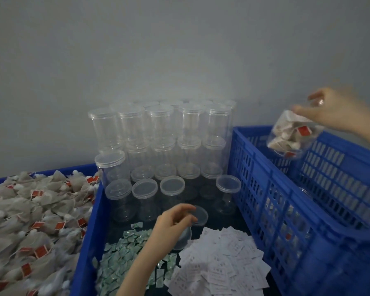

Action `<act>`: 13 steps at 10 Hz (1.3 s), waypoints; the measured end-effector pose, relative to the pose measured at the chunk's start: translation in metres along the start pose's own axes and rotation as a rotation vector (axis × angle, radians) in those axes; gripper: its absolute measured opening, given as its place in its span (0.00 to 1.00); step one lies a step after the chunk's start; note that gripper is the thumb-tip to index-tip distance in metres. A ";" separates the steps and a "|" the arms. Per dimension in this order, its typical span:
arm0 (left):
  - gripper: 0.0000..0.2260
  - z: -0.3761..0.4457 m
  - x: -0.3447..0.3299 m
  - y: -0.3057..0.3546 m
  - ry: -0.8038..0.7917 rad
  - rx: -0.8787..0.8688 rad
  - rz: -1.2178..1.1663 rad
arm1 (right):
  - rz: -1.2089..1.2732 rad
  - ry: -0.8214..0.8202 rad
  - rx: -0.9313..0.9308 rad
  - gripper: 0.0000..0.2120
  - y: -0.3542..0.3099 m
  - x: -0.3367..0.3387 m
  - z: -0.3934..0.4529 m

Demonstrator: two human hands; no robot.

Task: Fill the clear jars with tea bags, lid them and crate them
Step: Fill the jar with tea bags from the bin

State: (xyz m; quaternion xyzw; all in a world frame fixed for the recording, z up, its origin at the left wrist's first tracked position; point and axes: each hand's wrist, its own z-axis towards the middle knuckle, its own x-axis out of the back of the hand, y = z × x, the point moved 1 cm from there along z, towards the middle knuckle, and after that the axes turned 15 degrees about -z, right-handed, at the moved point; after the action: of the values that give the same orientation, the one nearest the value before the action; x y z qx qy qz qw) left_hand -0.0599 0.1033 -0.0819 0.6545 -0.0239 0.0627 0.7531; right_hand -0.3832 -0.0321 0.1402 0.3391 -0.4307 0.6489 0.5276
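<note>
My right hand (333, 112) grips a clear jar (291, 135) packed with tea bags by its top. The jar hangs tilted over the back of the tall blue crate (320, 227) at the right. Filled jars show dimly through the crate wall (273, 210). My left hand (171, 223) is low in the middle blue tray, fingers curled over a lidded empty clear jar (199, 214) that tilts under the palm. Loose tea bags (30, 210) with red tags fill the left tray.
Empty lidded clear jars (158, 135) are stacked in several rows against the grey wall, with more standing in the middle tray (90, 231). Green sachets (124, 253) and white paper slips (222, 259) lie in heaps at the tray's front.
</note>
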 end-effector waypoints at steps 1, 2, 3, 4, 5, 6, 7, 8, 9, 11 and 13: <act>0.08 -0.004 -0.001 -0.013 -0.034 0.054 0.004 | -0.104 -0.077 0.013 0.26 0.037 -0.030 0.000; 0.08 -0.005 -0.002 -0.024 -0.029 0.098 0.000 | -0.239 -0.221 0.014 0.26 0.064 -0.064 -0.005; 0.08 -0.005 -0.006 -0.033 -0.049 0.133 0.005 | -0.419 -0.435 0.043 0.26 0.079 -0.093 -0.012; 0.08 -0.005 -0.008 -0.043 -0.064 0.136 0.015 | -0.514 -0.618 0.008 0.22 0.090 -0.116 -0.020; 0.08 -0.003 -0.009 -0.050 -0.064 0.156 -0.012 | -0.522 -0.754 -0.004 0.21 0.095 -0.131 -0.029; 0.07 -0.002 -0.009 -0.056 -0.069 0.171 -0.025 | -0.521 -0.826 0.038 0.25 0.097 -0.143 -0.039; 0.07 -0.002 -0.009 -0.059 -0.067 0.177 -0.027 | -0.529 -0.836 0.091 0.19 0.099 -0.153 -0.048; 0.08 -0.004 -0.007 -0.060 -0.055 0.187 -0.040 | -0.519 -0.841 0.135 0.20 0.106 -0.158 -0.053; 0.08 -0.007 -0.005 -0.058 -0.047 0.203 -0.046 | -0.508 -0.889 0.139 0.20 0.109 -0.156 -0.059; 0.08 -0.009 0.000 -0.051 -0.030 0.193 -0.060 | -0.585 -0.912 0.115 0.27 0.107 -0.160 -0.062; 0.09 -0.012 0.008 -0.049 -0.041 0.198 -0.026 | -0.621 -0.979 0.161 0.32 0.068 -0.133 -0.035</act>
State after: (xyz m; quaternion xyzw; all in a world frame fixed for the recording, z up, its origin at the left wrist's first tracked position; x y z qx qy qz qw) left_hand -0.0463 0.1093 -0.1310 0.7272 -0.0245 0.0415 0.6847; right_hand -0.4209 -0.0575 -0.0063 0.7489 -0.4540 0.2622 0.4054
